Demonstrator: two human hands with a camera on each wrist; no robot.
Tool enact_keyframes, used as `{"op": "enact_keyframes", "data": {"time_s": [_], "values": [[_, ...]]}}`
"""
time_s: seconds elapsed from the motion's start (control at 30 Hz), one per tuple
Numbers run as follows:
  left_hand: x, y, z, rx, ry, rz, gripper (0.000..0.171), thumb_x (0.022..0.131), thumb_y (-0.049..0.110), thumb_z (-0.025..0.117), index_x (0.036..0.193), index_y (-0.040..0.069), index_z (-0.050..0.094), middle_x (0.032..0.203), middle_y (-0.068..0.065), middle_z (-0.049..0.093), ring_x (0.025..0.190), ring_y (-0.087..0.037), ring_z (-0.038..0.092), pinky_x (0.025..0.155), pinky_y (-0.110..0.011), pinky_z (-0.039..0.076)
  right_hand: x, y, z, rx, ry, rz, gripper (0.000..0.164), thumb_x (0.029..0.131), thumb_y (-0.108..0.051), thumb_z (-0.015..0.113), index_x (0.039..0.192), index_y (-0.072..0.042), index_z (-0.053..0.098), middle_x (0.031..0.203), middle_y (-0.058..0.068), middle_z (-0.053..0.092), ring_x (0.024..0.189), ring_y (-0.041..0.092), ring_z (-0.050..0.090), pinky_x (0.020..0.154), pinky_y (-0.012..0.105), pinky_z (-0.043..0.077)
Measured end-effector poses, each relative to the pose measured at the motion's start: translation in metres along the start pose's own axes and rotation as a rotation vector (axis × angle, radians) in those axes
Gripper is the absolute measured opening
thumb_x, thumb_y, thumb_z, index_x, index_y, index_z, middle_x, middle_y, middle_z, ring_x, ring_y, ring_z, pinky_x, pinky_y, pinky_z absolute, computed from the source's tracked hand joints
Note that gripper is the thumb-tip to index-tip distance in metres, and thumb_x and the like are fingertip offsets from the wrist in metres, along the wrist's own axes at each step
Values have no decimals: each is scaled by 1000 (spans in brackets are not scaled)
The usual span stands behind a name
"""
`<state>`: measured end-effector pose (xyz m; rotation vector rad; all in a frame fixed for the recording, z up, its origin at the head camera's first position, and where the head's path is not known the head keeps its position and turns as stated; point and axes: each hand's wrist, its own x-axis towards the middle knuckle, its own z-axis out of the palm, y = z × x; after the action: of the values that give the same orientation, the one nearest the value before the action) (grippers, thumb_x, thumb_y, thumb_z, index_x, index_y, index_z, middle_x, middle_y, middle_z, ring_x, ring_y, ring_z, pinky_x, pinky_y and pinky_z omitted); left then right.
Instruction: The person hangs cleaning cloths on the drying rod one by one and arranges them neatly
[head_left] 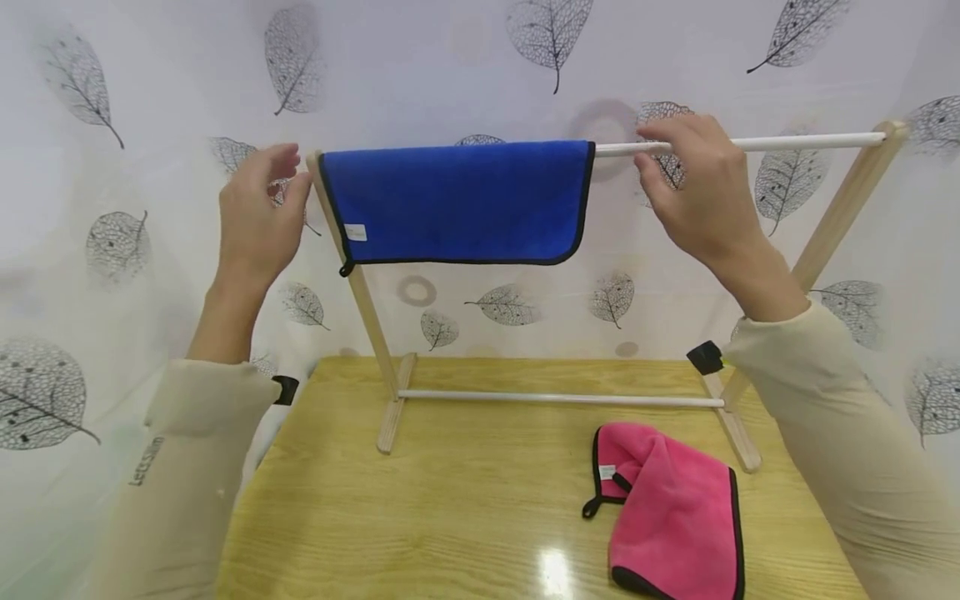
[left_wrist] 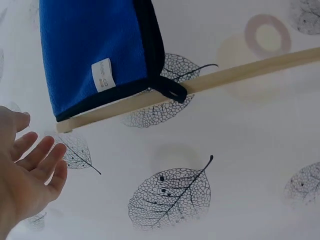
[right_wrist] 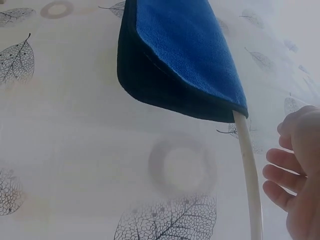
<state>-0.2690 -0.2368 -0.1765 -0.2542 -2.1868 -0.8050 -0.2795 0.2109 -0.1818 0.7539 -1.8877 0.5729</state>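
Observation:
A blue towel (head_left: 457, 204) with black edging hangs folded over the white top rod (head_left: 810, 142) of a wooden rack, at the rod's left end. Its white label and black loop show at the lower left corner. My left hand (head_left: 258, 217) is just left of the towel and the rack's top corner, fingers loosely bent, holding nothing. Beside the bare stretch of rod, to the right of the towel, is my right hand (head_left: 701, 196), its thumb and fingers apart with nothing gripped. In the right wrist view its fingers (right_wrist: 282, 160) are clear of the rod.
A crumpled pink towel (head_left: 675, 517) with black edging lies on the wooden table (head_left: 450, 500), at the front right. The rack's slanted right post (head_left: 843, 208) and lower white rod (head_left: 555, 398) stand behind it. A leaf-patterned curtain (head_left: 465, 321) forms the backdrop.

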Motion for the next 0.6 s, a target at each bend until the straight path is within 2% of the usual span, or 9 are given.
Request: {"op": "enact_keyframes", "data": {"time_s": [0.13,0.23,0.4,0.53,0.6], "values": [[-17,2,-4,-28,17,51,40,106,20,56,142,2,60,135,-16,65,126,-27,60,105,-41,47,-13,0,-6,2,27,0,24,97,0,68,120,7,71,113,24,71,108,41,62,98,42,47],[-29,0,-4,-49,17,80,39,105,17,58,140,0,61,132,-17,66,123,-30,61,104,-45,48,-25,0,-12,-17,-2,-12,26,97,-1,68,121,8,70,114,25,71,104,42,62,93,39,47],[-50,-2,1,-71,-15,123,38,104,13,61,140,-2,61,129,-20,67,121,-34,62,100,-50,48,-48,-3,-21,-14,-49,-30,27,96,0,68,121,10,69,115,25,70,97,40,61,85,25,41],[-68,-6,8,-92,-55,145,38,102,8,63,138,-4,61,130,-20,66,121,-35,61,101,-53,46,-67,-4,-27,-12,-95,-20,30,95,0,69,123,9,68,118,25,70,103,39,63,89,12,37],[-76,-9,11,-98,-74,150,38,102,7,65,138,-4,62,130,-21,66,121,-35,61,102,-54,46,-78,-4,-29,-6,-114,-17,34,92,1,71,125,8,67,120,24,69,105,39,63,91,10,36]]}}
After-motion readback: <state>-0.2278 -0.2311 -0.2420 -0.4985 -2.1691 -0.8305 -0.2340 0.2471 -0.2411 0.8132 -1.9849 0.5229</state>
